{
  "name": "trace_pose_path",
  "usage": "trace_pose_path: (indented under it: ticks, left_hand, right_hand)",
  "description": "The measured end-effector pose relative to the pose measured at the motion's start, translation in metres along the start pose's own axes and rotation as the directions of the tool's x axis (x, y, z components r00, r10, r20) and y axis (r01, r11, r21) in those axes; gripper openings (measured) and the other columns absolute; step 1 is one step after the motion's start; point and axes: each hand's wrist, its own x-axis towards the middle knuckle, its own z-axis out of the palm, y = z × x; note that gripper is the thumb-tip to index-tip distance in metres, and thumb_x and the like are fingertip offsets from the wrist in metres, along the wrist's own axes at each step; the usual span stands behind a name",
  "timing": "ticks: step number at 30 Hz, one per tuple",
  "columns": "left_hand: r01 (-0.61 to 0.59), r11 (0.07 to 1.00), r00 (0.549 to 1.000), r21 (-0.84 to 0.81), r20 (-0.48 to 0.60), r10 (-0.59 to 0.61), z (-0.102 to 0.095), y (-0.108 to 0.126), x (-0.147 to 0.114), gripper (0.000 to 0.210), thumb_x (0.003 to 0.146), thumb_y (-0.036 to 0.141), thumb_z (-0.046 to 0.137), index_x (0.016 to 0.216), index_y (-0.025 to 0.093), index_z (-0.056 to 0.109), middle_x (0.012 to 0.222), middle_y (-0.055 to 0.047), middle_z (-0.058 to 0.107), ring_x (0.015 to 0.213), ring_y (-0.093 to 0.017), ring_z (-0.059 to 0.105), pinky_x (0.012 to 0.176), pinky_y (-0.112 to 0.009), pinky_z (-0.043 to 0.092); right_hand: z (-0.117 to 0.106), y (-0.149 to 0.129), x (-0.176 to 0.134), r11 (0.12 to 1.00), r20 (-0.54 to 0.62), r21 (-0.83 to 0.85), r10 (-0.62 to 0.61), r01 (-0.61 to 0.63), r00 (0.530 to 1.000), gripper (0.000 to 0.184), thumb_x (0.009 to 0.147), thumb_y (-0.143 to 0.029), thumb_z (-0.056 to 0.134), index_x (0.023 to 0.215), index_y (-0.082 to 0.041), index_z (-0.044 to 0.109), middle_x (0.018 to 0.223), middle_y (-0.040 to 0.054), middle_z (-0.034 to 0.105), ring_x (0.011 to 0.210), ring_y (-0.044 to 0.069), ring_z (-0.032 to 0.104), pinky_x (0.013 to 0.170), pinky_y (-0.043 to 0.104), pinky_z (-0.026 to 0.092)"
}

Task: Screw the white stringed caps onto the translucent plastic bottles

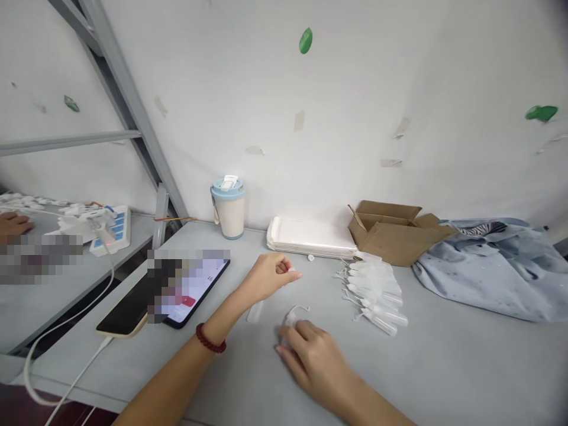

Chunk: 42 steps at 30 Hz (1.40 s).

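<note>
My left hand (271,277) is raised over the table, thumb and fingers closed on a small white piece (291,270). Lower and to the right, my right hand (313,358) has its fingers closed on a translucent white piece with a thin cord (290,319), mostly covered by the fingers. Beneath my left wrist lies a clear, narrow translucent strip (255,312). To the right of both hands is a pile of translucent white tube-like pieces with thin cords (375,293). A small white round piece (310,257) rests beyond my left hand.
Against the wall stand a blue-lidded cup (228,207), a stack of white trays (310,236) and an open cardboard box (394,234). Grey-blue cloth (497,272) lies at right. Two phones (126,305) with a white cable are at left. Another person's hand (14,225) is by a power strip (118,231).
</note>
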Motion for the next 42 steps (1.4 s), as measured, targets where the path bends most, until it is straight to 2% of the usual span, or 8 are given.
trace_pose_path:
  ticks: [6,9,12,15,20,25,31,42]
  left_hand:
    - [0.11,0.946,0.988,-0.305,0.137,-0.071,0.005,0.004,-0.003,0.026,0.07,0.038,0.069,0.077,0.015,0.058,0.064,0.004,0.052,0.053,-0.008,0.045,0.043,-0.017,0.033]
    - [0.152,0.926,0.98,-0.345,0.175,-0.095,0.003,0.006,-0.002,0.025,0.068,0.034,0.071,0.078,0.014,0.06,0.062,0.004,0.052,0.051,-0.007,0.044,0.044,-0.018,0.035]
    - [0.194,0.905,0.945,-0.378,0.319,-0.069,0.003,0.008,-0.002,0.023,0.065,0.028,0.073,0.076,0.013,0.061,0.061,0.003,0.054,0.053,-0.009,0.047,0.046,-0.02,0.038]
    - [0.217,0.871,0.914,-0.441,0.405,-0.023,0.006,0.007,-0.003,0.021,0.067,0.026,0.073,0.08,0.012,0.063,0.062,0.002,0.057,0.053,-0.009,0.049,0.051,-0.022,0.041]
    - [0.188,0.821,0.923,-0.539,0.382,0.04,0.009,0.004,-0.005,0.019,0.076,0.026,0.066,0.089,0.013,0.065,0.068,0.001,0.059,0.057,-0.009,0.053,0.06,-0.025,0.044]
    - [0.136,0.822,0.927,-0.553,0.363,0.092,0.004,0.005,-0.006,0.019,0.081,0.027,0.063,0.094,0.014,0.064,0.071,0.001,0.055,0.063,-0.01,0.052,0.065,-0.025,0.044]
    - [0.073,0.846,0.936,-0.528,0.328,0.124,-0.002,0.009,-0.007,0.017,0.082,0.028,0.06,0.092,0.014,0.061,0.073,0.001,0.053,0.062,-0.01,0.051,0.066,-0.026,0.042]
    - [0.083,0.883,0.934,-0.462,0.346,0.093,0.001,0.016,-0.013,0.017,0.083,0.029,0.058,0.093,0.015,0.063,0.067,0.003,0.053,0.063,-0.01,0.05,0.064,-0.023,0.04]
  right_hand:
    - [-0.018,0.025,0.003,0.999,-0.207,-0.011,0.037,-0.04,0.978,0.015,0.09,-0.019,0.042,0.095,-0.017,0.056,0.074,0.0055,0.056,0.06,0.016,0.054,0.054,0.025,0.042]
    - [-0.028,0.026,0.004,0.999,-0.328,0.031,0.034,-0.025,0.944,0.014,0.09,-0.015,0.04,0.092,-0.018,0.054,0.073,0.0052,0.054,0.059,0.015,0.052,0.054,0.024,0.042]
    - [-0.034,0.024,0.005,0.997,-0.414,0.075,0.052,-0.023,0.909,0.012,0.09,-0.013,0.042,0.095,-0.018,0.052,0.072,0.0049,0.054,0.059,0.015,0.051,0.053,0.024,0.041]
    - [-0.037,0.024,0.005,0.991,-0.441,0.134,0.07,-0.011,0.895,0.013,0.088,-0.011,0.044,0.096,-0.018,0.05,0.072,0.0039,0.055,0.06,0.015,0.051,0.053,0.025,0.041]
    - [-0.038,0.02,0.004,0.938,-0.421,0.344,0.129,0.026,0.898,0.011,0.086,-0.01,0.043,0.085,-0.021,0.045,0.072,0.0016,0.054,0.062,0.013,0.051,0.054,0.023,0.041]
    - [-0.045,0.016,0.005,0.785,-0.224,0.608,0.318,-0.123,0.921,0.011,0.087,-0.018,0.042,0.077,-0.022,0.04,0.066,-0.0022,0.048,0.059,0.012,0.046,0.046,0.021,0.033]
    - [-0.053,0.024,0.006,0.599,-0.051,0.762,0.436,-0.247,0.899,0.016,0.087,-0.029,0.044,0.075,-0.022,0.038,0.065,-0.0033,0.042,0.061,0.012,0.041,0.051,0.023,0.03]
    - [-0.055,0.037,0.01,0.051,0.161,0.979,0.418,-0.2,0.894,0.023,0.083,-0.034,0.049,0.073,-0.023,0.032,0.054,-0.0084,0.031,0.051,0.01,0.031,0.053,0.023,0.032]
